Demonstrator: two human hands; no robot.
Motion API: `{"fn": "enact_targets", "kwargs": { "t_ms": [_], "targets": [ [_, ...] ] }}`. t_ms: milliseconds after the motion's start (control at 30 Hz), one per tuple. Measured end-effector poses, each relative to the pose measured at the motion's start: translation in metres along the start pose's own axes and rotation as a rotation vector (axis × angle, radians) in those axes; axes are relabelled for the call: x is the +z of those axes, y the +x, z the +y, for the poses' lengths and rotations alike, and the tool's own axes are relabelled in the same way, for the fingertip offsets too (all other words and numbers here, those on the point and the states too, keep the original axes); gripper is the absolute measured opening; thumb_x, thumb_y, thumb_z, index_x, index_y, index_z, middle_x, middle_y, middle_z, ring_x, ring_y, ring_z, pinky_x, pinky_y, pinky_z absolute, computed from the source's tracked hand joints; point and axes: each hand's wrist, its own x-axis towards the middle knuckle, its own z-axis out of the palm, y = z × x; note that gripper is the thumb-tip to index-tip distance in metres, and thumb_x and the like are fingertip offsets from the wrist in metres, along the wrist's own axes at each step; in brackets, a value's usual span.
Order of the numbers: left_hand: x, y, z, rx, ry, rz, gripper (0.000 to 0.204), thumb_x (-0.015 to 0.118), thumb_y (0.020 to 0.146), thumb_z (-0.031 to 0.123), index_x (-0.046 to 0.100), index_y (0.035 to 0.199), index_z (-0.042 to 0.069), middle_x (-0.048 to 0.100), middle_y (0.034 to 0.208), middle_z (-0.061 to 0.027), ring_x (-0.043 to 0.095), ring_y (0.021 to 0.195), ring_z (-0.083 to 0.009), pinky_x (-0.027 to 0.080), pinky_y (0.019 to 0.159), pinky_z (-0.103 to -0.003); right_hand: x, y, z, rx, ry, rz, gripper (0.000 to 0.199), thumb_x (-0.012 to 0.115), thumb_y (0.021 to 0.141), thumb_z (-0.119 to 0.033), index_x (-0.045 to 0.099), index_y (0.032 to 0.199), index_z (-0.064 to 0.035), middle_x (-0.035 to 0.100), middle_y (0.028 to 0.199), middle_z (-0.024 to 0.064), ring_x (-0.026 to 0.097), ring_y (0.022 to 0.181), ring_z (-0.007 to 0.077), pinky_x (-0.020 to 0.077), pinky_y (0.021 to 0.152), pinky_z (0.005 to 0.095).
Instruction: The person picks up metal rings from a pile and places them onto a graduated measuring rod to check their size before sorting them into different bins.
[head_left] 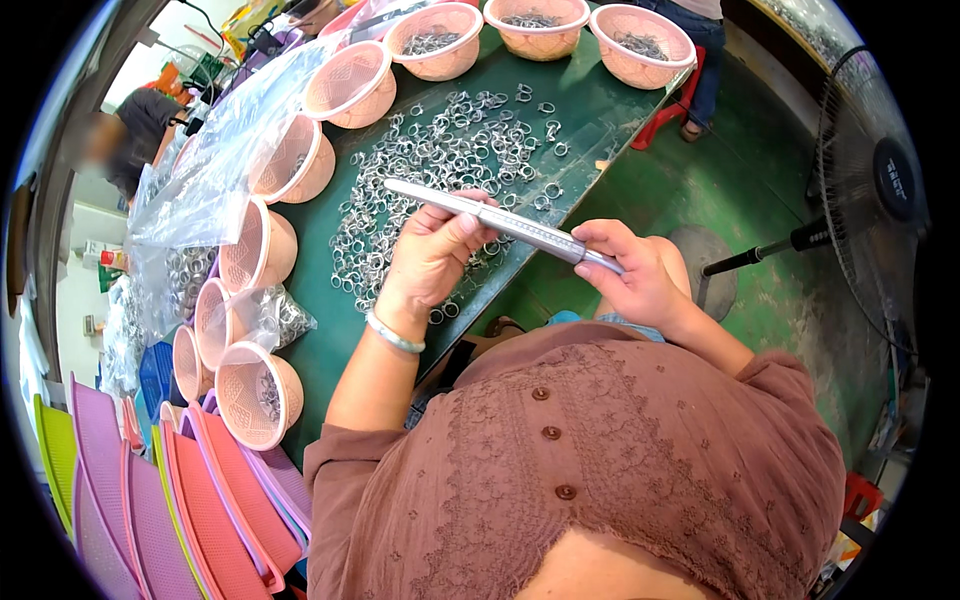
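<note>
A long tapered metal rod (500,217) runs slantwise between both my hands above the green table (590,110). My right hand (640,270) grips its thicker near end. My left hand (435,250) pinches the rod near its middle with the fingertips, a bangle on that wrist. A heap of several small silver rings (440,160) lies spread on the table just beyond my left hand. Whether a ring sits on the rod under my fingers is not visible.
Pink plastic baskets (350,85) line the table's left and far edges, some holding rings. Clear plastic bags (215,160) lie at the left. Pink and purple trays (200,500) are stacked at lower left. A standing fan (880,190) is at the right, another person (130,135) far left.
</note>
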Motion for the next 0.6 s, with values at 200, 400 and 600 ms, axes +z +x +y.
{"fn": "enact_targets", "kwargs": {
  "t_ms": [200,400,600],
  "targets": [
    [0.003,-0.008,-0.007,0.040,0.096,0.026,0.031,0.059,0.081,0.010,0.053,0.109,-0.002,0.057,0.102,-0.0105,0.055,0.093,-0.0190,0.044,0.082,-0.032,0.003,0.002,-0.005,0.007,-0.078,-0.025,0.033,0.061,0.074,0.004,0.049,0.105,-0.0011,0.059,0.083,0.0121,0.060,0.072,0.0209,0.0459,0.064,0.0261],
    [0.005,-0.013,-0.009,0.058,0.135,0.029,0.033,0.063,0.078,0.009,0.053,0.107,-0.002,0.059,0.094,-0.0086,0.055,0.084,-0.0154,0.043,0.078,-0.027,0.004,-0.001,-0.001,-0.013,-0.078,-0.014,0.034,0.061,0.072,0.003,0.050,0.104,-0.0012,0.059,0.084,0.0121,0.060,0.072,0.0216,0.0463,0.064,0.0266],
    [0.005,-0.012,-0.010,0.072,0.169,0.041,0.029,0.063,0.077,0.006,0.055,0.104,-0.002,0.060,0.091,-0.0069,0.055,0.080,-0.0138,0.042,0.076,-0.026,-0.001,-0.002,-0.004,0.040,-0.091,-0.035,0.032,0.060,0.073,0.003,0.050,0.104,-0.0012,0.059,0.084,0.0119,0.060,0.073,0.0213,0.0460,0.064,0.0261]
  ]
}}
